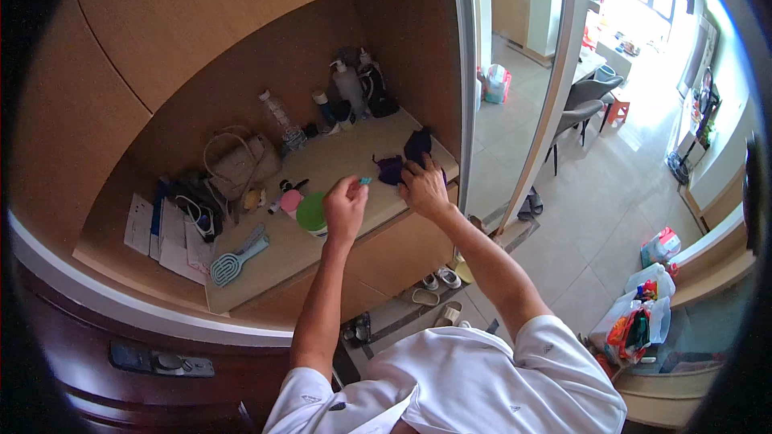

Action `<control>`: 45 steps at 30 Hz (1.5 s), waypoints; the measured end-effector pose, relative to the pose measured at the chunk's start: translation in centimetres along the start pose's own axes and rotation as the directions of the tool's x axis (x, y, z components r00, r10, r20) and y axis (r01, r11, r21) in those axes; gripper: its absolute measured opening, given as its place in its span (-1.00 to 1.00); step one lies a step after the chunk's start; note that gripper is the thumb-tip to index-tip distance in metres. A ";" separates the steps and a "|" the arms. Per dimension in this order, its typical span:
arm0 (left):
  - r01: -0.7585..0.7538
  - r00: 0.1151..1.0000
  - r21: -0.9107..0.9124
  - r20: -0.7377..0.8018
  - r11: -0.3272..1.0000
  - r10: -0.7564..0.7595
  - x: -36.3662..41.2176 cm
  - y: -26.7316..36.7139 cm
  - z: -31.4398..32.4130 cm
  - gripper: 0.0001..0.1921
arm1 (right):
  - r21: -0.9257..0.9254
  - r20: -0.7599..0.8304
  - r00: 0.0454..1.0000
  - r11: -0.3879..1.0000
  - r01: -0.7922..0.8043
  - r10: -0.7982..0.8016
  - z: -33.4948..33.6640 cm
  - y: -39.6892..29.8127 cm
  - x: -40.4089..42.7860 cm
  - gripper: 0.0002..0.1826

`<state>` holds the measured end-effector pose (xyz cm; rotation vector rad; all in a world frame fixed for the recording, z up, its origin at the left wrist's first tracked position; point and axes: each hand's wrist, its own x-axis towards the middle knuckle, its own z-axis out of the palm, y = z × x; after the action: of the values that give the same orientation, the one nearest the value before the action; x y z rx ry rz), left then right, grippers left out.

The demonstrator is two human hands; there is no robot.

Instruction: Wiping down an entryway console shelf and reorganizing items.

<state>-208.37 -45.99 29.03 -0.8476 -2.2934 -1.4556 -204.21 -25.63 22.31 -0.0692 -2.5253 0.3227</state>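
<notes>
My left hand [346, 208] is raised over the front of the cabinet shelf [341, 163], pinching a small teal item [365, 181] between thumb and fingers. Just behind and partly covered by that hand stands a tub with a green lid [311, 212]. A smaller container with a pink lid [291, 200] is beside the tub. To the right, my right hand [424, 188] rests with bent fingers on dark purple cloth [417, 146], which lies crumpled near the shelf's right end. The palm hides part of the cloth, and whether the fingers grip it is unclear.
A beige handbag [248, 166], a clear plastic bottle [294, 135] and a pump bottle [348, 87] stand along the back. Hairbrushes [228, 267] lie at the front left. Below are shoes [447, 277]; filled plastic bags [627, 328] sit at far right.
</notes>
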 end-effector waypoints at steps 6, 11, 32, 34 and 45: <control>0.131 0.987 0.440 0.025 0.888 -0.158 2.4 -4.9 5.3 -0.76 | 0.072 -0.048 0.999 0.997 0.026 -0.023 -0.8 -0.1 -0.9 -0.67; 0.223 0.975 0.619 -0.131 0.753 -0.181 2.7 -6.6 8.2 -0.71 | 0.023 0.059 0.998 1.000 0.000 -0.001 -0.1 2.3 -0.9 -0.61; 0.077 0.871 0.482 -0.459 0.873 0.177 -1.0 -11.0 7.1 -0.77 | 0.851 0.419 0.505 -0.132 -0.508 0.755 -19.2 27.8 -26.7 -0.67; 0.157 0.862 0.370 -0.505 0.916 0.056 -3.9 -5.2 11.3 -0.78 | 0.887 0.374 0.381 -0.206 -0.413 0.846 -21.4 31.7 -28.7 -0.65; 0.098 0.780 -0.077 0.626 0.992 -0.028 -6.7 14.3 48.4 -0.92 | 0.635 0.560 0.239 -0.226 -0.739 0.793 -20.8 51.1 -27.0 -0.74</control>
<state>-191.24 -0.39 14.30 -1.4896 -2.7392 -1.4923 -171.34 25.10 11.59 -1.3307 -1.4578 2.0522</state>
